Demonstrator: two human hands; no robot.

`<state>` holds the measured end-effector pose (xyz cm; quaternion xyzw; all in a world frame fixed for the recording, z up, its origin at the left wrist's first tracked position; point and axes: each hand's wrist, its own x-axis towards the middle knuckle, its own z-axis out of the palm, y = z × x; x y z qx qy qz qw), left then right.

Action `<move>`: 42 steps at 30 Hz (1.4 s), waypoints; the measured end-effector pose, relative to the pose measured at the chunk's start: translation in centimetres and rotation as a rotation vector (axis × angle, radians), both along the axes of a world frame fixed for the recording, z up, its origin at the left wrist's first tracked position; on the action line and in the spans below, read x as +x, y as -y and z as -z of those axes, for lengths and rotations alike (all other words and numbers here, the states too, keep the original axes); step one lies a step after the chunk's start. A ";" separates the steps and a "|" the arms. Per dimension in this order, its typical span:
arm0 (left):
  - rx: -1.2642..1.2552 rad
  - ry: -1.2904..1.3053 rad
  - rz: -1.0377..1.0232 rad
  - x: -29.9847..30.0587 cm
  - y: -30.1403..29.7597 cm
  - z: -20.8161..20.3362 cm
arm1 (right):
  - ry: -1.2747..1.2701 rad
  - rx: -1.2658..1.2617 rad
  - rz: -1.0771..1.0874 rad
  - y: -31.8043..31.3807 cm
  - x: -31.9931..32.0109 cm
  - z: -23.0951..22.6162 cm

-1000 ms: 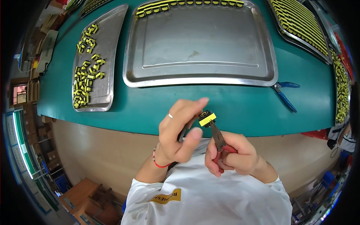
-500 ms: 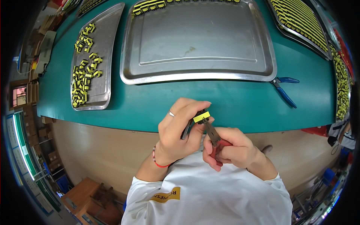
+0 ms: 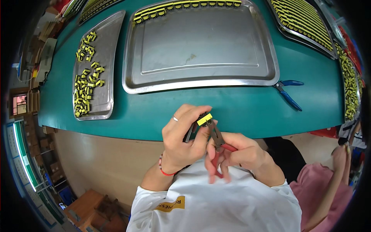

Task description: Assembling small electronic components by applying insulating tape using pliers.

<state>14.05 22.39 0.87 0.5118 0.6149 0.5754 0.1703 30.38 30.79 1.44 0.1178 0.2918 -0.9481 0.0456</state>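
My left hand (image 3: 181, 135) pinches a small transformer (image 3: 204, 119), yellow-taped with black ends, between thumb and fingers. A dark, narrow tool (image 3: 189, 133) also sits in that hand; its kind is partly hidden by the fingers. Red-handled needle-nose pliers (image 3: 217, 141) are gripped in my right hand (image 3: 247, 154). Their jaws reach the near side of the transformer, at its dark pins; whether they clamp one I cannot tell. The pliers' handles are spread, with the fingers around them. Both hands are in front of my body, by the table's near edge.
Ahead, a large metal tray (image 3: 201, 82) has transformers lined along its far side. Loose ones lie in the left tray (image 3: 106, 92). Blue-handled cutters (image 3: 288, 94) rest on the green table (image 3: 170, 112). Another tray (image 3: 297, 34) holds dense rows. A person in pink (image 3: 319, 185) is at right.
The pliers' handles now stand wider apart, their tip shifted slightly left along the transformer. A person in pink has come into view at right. The whole view has shifted slightly.
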 end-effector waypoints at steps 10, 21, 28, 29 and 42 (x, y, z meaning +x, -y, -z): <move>0.006 0.000 -0.050 0.4 0.2 0.0 | 0.012 0.008 -0.072 -0.3 0.2 -0.2; -0.109 0.106 0.020 0.0 0.4 -0.3 | -0.089 0.146 0.080 0.7 0.3 -0.2; -0.106 0.368 0.126 1.2 0.4 0.3 | -0.061 1.514 0.976 1.6 -2.4 2.7; -0.096 0.387 0.128 1.5 0.4 0.4 | -0.057 1.516 0.976 1.5 -2.5 2.9; 0.149 1.317 0.553 0.3 -0.6 1.7 | 0.072 1.329 0.778 2.2 -2.1 1.1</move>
